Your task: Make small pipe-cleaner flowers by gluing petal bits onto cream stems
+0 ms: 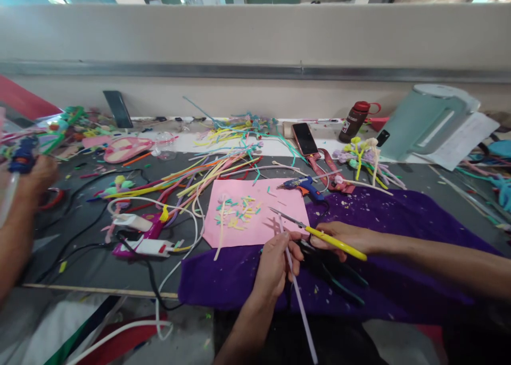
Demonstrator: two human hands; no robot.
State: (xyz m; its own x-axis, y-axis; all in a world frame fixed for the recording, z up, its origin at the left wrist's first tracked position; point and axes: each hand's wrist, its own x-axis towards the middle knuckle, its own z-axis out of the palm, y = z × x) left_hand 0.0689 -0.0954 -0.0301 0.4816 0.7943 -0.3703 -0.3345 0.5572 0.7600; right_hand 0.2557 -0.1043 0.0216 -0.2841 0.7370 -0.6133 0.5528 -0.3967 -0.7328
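Between the fingers of my left hand [275, 264] is a long pale lilac pipe cleaner [300, 306], its upper end over a pink sheet [259, 195]. My right hand [339, 237] is closed on yellow-handled scissors [335, 241], whose blades point left above the sheet near the lilac tip. Short green, yellow and cream pieces [239, 212] lie scattered on the sheet, with a longer cream strip [220, 237] beside them. Dark-handled pliers [337, 280] rest on the purple cloth [383, 216] under my right hand. A blue glue gun [305, 185] sits at the sheet's upper right corner.
At the left, another person's hand [42, 173] holds a glue gun. A power strip [139, 237] with chargers and cables lies left of the sheet. Behind are bundled pipe cleaners [191, 179], a phone [304, 139], a dark bottle [354, 123] and a pale green kettle [427, 123].
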